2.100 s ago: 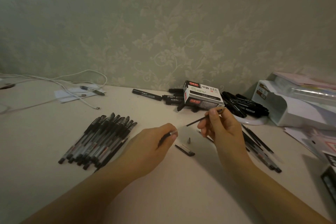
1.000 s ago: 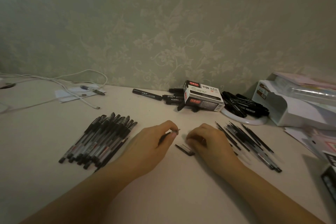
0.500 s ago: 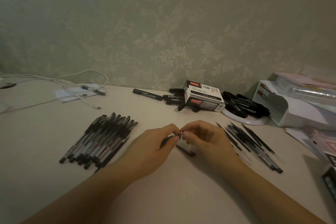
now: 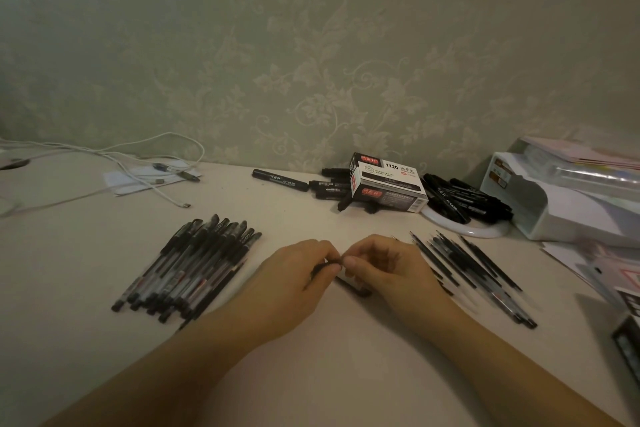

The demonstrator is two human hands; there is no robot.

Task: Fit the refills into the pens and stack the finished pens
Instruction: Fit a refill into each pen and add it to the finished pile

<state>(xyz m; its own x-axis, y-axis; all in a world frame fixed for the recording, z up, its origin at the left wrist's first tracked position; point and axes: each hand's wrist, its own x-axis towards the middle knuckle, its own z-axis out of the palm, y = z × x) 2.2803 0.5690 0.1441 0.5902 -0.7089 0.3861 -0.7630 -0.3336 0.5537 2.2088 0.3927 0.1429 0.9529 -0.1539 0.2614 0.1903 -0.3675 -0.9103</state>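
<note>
The left hand [image 4: 294, 274] grips a pen [image 4: 320, 269] while the right hand [image 4: 384, 267] pinches, seemingly, its tip piece; next comes capping, then stacking.

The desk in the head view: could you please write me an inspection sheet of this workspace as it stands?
Surface: pale desk, dimly lit.
Job's things: stack of finished pens to the left; loose refills and pens to the right; pen being assembled between the hands; black cap lying just below it.
Clutter: marker box, black markers on a white dish, lone marker, white tray of papers.
Grips: left hand holds the pen; right hand pinches at its tip, fingertips meeting.
Cables: white cables far left, clear of the work.
Surroundings: patterned wallpaper behind.
</note>
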